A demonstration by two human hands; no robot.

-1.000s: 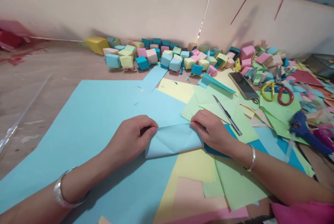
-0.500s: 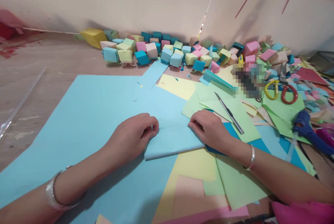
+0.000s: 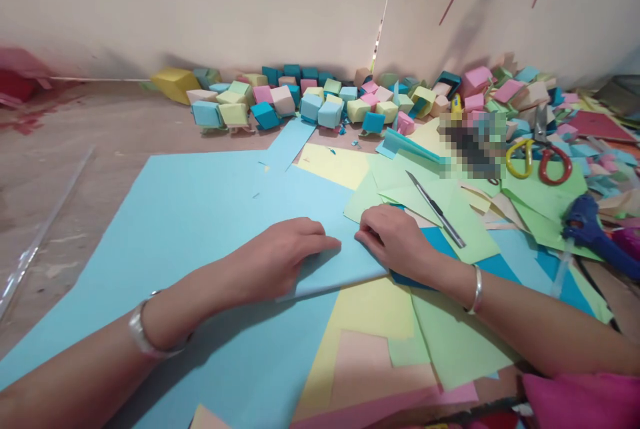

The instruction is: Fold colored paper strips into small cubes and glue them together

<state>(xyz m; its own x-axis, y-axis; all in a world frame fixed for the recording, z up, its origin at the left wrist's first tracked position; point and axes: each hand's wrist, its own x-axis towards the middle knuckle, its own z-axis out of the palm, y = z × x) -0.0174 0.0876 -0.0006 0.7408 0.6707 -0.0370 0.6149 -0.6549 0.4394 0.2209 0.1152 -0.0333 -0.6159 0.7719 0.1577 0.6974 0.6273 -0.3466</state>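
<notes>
A smaller folded piece of light blue paper [image 3: 350, 257] lies over a large light blue sheet [image 3: 190, 195]. My left hand [image 3: 290, 252] rests on the folded paper with its index finger stretched out and the other fingers partly hidden beneath the palm. At the right end of the folded paper, my right hand [image 3: 393, 235] is closed, thumb and fingers pinching at its edge. Beyond the right hand, a craft knife [image 3: 436, 209] lies on pale green paper [image 3: 470, 242].
Small coloured paper boxes [image 3: 310, 105] line the wall. To the right are scissors [image 3: 540, 149], a blue glue gun [image 3: 583, 219] and paper scraps. Yellow paper [image 3: 370, 309] and green sheets [image 3: 455, 342] overlap in front. A clear strip [image 3: 45, 235] lies at left.
My left hand has moved right across the folded paper, and its index finger has straightened out from a curled pinch. The right hand stays at the paper's right end.
</notes>
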